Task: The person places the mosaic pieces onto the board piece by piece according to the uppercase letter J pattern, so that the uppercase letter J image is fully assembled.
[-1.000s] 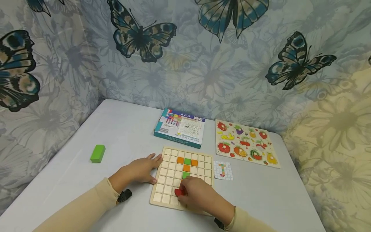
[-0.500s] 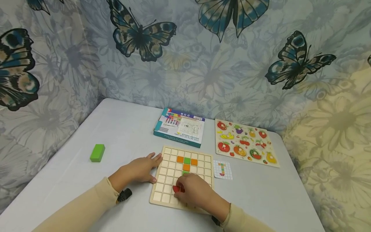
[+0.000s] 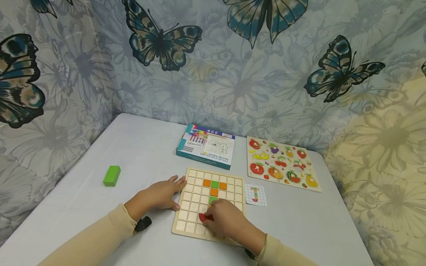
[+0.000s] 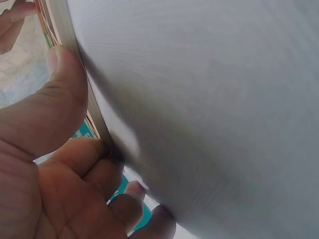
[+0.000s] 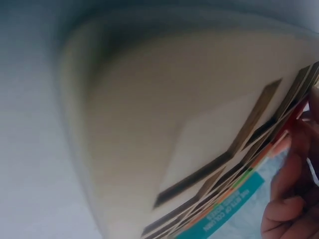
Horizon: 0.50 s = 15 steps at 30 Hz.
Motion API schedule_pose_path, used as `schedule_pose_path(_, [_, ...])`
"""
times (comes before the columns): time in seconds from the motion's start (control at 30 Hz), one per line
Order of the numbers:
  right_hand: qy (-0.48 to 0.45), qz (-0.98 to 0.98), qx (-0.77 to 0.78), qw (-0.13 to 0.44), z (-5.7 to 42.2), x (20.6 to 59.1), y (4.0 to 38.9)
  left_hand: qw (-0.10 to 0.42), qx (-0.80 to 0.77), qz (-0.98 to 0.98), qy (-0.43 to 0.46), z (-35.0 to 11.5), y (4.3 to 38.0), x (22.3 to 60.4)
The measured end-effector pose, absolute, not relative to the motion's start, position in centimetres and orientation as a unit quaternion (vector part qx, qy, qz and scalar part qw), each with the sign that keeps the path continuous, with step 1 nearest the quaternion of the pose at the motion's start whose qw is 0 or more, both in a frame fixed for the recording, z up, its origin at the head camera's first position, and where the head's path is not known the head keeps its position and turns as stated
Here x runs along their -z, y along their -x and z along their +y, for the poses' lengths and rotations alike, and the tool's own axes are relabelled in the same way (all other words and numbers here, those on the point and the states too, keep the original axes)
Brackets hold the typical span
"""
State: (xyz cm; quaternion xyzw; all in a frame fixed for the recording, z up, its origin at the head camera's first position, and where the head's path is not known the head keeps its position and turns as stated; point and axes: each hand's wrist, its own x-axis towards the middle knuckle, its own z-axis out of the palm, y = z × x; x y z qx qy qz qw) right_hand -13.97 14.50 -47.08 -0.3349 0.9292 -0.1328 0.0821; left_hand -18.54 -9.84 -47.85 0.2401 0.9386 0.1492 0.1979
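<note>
A wooden grid board [image 3: 194,234] lies on the table, with orange tiles [image 3: 214,192] and green tiles [image 3: 215,184] in its upper middle cells. My right hand [image 3: 229,220] is over the board's lower middle. Between its thumb and fingers it pinches a red tile with a curved edge [image 3: 202,217], partly hidden by the hand. In the right wrist view the fingers [image 5: 294,174] touch that red tile low over the grid. At the board's left edge rests my left hand [image 3: 162,194], fingers spread; the left wrist view has its thumb [image 4: 67,92] against the side of the board.
Right of the board lies a small pattern card [image 3: 261,199] with a coloured T-like figure. Behind stand a flat teal-edged box [image 3: 206,146] and a fruit picture board [image 3: 283,164]. A green block [image 3: 112,176] lies at the left. A patterned wall rises behind the table.
My right hand has shifted slightly up the board and left with the red tile, then settled almost in place. The left hand has stayed still.
</note>
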Motion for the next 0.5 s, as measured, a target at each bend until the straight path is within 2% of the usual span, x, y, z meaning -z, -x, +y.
schedule_pose_path(0.27, [0.318,0.934,0.141,0.086,15.0,46.7,13.9,0.203,-0.156,0.936,-0.242,-10.0,18.3,47.8])
schedule_pose_path(0.4, [0.295,0.939,0.16,0.072,16.4,45.3,13.9,0.223,-0.175,0.928,-0.24,-10.2,18.5,47.6])
schedule_pose_path(0.5, [0.281,0.941,0.179,0.062,18.0,43.7,13.8,0.22,-0.194,0.925,-0.244,-10.5,18.5,46.9])
